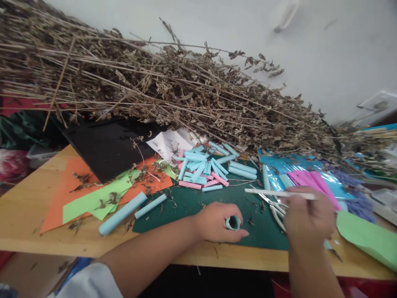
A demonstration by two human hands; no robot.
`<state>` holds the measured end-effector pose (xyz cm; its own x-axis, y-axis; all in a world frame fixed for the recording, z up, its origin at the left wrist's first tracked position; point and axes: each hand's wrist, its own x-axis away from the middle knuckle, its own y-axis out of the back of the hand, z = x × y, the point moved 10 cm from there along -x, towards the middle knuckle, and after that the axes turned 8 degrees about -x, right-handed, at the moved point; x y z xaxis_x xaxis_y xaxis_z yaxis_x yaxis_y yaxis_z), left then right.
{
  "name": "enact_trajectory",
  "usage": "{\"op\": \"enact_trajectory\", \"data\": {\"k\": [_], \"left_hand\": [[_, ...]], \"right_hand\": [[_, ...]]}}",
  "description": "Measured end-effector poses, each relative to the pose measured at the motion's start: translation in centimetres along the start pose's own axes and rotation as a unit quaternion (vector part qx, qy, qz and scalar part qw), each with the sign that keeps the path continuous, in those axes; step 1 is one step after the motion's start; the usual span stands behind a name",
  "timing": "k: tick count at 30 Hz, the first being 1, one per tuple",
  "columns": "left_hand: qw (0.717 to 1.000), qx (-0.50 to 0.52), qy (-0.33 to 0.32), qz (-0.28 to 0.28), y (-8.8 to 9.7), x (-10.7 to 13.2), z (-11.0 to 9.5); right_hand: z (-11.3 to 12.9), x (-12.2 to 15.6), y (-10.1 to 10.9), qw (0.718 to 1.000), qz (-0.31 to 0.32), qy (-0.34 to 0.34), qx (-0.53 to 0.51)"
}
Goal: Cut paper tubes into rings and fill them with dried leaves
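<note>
My left hand (215, 221) is closed around a light blue paper tube (232, 228), whose open end faces up and whose lower part is hidden by my fingers. A thin white stick (266, 192) lies roughly level in the grip of my right hand (308, 217), which is slightly blurred. Both hands are above the dark green cutting mat (189, 207). White-handled scissors (277, 210) lie just left of my right hand. Beyond my left hand is a heap of short blue and pink paper tubes (200, 167). Two more blue tubes, one thick (123, 213) and one thin (151, 206), rest on the left.
A large bundle of dried stalks (173, 82) spans the back by the wall. On the left are a black board (108, 145), orange paper (58, 203) and green strips (96, 200). Blue plastic film (338, 184), pink paper (313, 182) and green paper (366, 236) lie right.
</note>
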<state>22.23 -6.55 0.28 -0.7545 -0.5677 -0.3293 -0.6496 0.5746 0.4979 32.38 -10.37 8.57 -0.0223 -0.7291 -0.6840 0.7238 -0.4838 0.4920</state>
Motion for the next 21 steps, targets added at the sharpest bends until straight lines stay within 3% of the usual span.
{"op": "enact_trajectory", "data": {"k": [3, 5, 7, 10, 12, 14, 16, 21], "left_hand": [[0.998, -0.041, 0.031, 0.035, -0.8, 0.0, 1.1], [0.996, -0.071, 0.028, 0.046, -0.8, 0.0, 1.1], [0.993, -0.111, -0.002, 0.037, -0.1, -0.2, 0.5], [0.977, -0.212, -0.029, -0.009, 2.4, -0.8, 0.3], [0.957, -0.284, -0.016, -0.052, 4.5, -1.1, 0.9], [0.937, -0.341, 0.002, -0.078, 6.0, -1.3, 1.5], [0.924, -0.378, 0.014, -0.058, 5.9, -1.4, 2.0], [0.896, -0.427, -0.004, 0.122, 0.8, -0.7, 1.7]], "right_hand": [[-0.7, -2.0, -1.0, 0.998, -0.049, 0.013, 0.034], [-1.8, -3.2, -3.1, 0.999, -0.005, -0.013, 0.047], [-3.9, -3.9, -6.1, 0.987, 0.091, -0.080, 0.103], [-7.4, -3.1, -11.1, 0.918, 0.301, -0.148, 0.213], [-8.6, -2.5, -12.6, 0.893, 0.356, -0.154, 0.227], [-9.5, -2.3, -12.7, 0.893, 0.355, -0.160, 0.224], [-10.5, -1.9, -12.0, 0.894, 0.340, -0.172, 0.233], [-12.4, -1.2, -10.7, 0.897, 0.320, -0.198, 0.233]]}}
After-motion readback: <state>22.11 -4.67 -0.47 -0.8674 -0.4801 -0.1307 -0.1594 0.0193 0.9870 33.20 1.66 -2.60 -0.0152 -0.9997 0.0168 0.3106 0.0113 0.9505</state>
